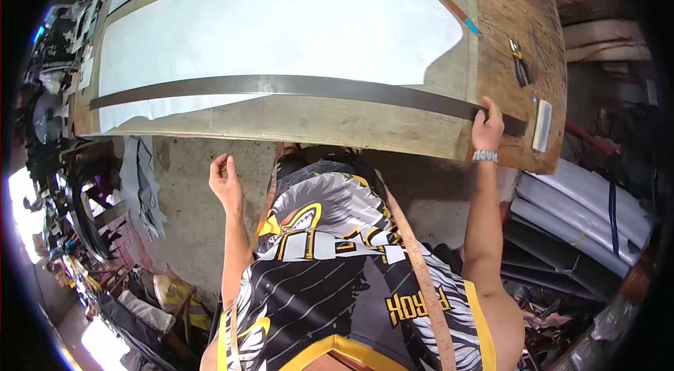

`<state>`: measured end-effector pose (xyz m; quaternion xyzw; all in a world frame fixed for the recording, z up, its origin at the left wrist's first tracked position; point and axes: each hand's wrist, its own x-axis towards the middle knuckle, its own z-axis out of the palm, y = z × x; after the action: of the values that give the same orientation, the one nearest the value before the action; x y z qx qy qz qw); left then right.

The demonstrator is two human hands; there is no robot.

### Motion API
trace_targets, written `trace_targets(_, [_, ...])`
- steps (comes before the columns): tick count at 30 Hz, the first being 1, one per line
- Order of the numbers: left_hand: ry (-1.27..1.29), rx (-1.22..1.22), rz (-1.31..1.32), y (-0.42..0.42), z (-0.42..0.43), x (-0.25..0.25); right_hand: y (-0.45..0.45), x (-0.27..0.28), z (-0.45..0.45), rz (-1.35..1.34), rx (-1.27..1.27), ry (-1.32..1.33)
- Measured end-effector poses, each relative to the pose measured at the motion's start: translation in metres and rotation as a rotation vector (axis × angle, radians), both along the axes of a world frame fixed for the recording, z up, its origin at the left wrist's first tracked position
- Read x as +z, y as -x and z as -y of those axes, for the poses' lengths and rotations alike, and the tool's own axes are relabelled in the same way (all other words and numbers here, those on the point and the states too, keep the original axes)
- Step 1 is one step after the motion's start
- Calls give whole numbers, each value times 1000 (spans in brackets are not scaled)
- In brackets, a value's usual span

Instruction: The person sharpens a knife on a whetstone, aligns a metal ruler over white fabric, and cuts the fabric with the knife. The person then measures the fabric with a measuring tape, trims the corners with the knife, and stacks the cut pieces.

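Note:
A long dark metal straightedge (302,84) lies across the front of the table, over the lower part of a large white sheet (274,27). My right hand (488,127) grips the straightedge near its right end, thumb and fingers on it. A strip of the white sheet (161,110) shows below the straightedge on the left. My left hand (226,181) hangs in the air in front of the table edge, apart from the table. Its fingers are curled in towards the thumb, and I see nothing in them.
On the table's right side lie a utility knife (460,16), yellow-and-black pliers (520,63) and a pale block (542,125). A tape measure (420,266) hangs round my neck. Wrapped rolls (583,202) are stacked at right; clutter and scraps (142,188) are at left.

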<state>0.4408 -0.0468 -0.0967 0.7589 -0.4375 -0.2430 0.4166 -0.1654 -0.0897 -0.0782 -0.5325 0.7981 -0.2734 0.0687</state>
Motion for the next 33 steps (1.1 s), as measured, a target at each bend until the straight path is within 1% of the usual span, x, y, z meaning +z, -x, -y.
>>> trace_targets(1, [-36, 38, -79, -17, 1, -7, -27, 1, 0, 56, -8, 23])
trace_targets(2, [-55, 51, -103, -24, 9, 1, -49, -2, -3, 50, 44, 32])
trace_targets(4, [-84, 118, -131, -43, 25, 19, -98, -4, -4, 127, 90, 36])
trace_targets(6, [-70, 109, -77, -78, 47, 18, -137, -21, 0, 293, 112, 69])
trace_targets(7, [-48, 160, -110, -92, 61, 15, -152, -24, 2, 277, 121, 54])
trace_targets(9, [1, 234, -195, -128, 93, 11, -178, -19, 0, 331, 127, 55])
trace_targets(11, [40, 303, -269, -176, 125, 11, -189, -33, -3, 398, 81, 38])
trace_targets(12, [54, 344, -295, -199, 139, 12, -194, -38, -5, 380, 85, 46])
trace_targets(13, [71, 381, -329, -215, 153, 13, -200, -30, -8, 416, 31, 18])
trace_targets(14, [125, 356, -256, -252, 165, -11, -209, -28, -15, 419, 3, -29])
trace_targets(16, [128, 533, -303, -314, 202, 3, -247, -24, 6, 366, 9, -62])
trace_targets(18, [133, 604, -255, -359, 219, -3, -271, -31, 14, 400, 6, -42])
trace_targets(19, [116, 658, -338, -373, 226, 3, -284, -31, 17, 429, -22, -54])
trace_targets(20, [88, 664, -296, -400, 232, -10, -296, -33, 18, 464, -57, -69])
trace_targets(21, [56, 660, -251, -426, 239, -22, -302, -41, 19, 586, -96, -69])
trace_targets(22, [19, 648, -207, -441, 248, -34, -315, -39, 18, 756, -219, -64])
trace_targets(24, [45, 746, -373, -435, 264, -5, -343, -23, 29, 1078, -477, -35])
trace_targets(25, [34, 792, -447, -427, 270, 11, -346, -31, 23, 1207, -469, 24])
trace_targets(26, [37, 851, -521, -423, 274, 18, -350, -19, 19, 1256, -538, 24])
trace_targets(27, [45, 920, -500, -419, 277, 25, -361, -13, 26, 1326, -580, 20])
trace_targets(28, [108, 936, -584, -424, 275, 25, -372, -11, 36, 1402, -613, 7])
trace_targets(29, [175, 952, -667, -431, 271, 17, -371, -16, 39, 1442, -637, 5])
trace_targets(30, [235, 960, -750, -438, 269, 9, -374, -24, 51, 1475, -599, -7])
trace_targets(31, [239, 944, -798, -453, 266, 3, -374, -35, 54, 1502, -582, -11])
trace_targets(32, [209, 905, -856, -468, 263, -4, -369, -41, 39, 1511, -598, 4])
trace_targets(33, [130, 843, -874, -496, 257, -18, -384, -31, 51, 1502, -597, -1])
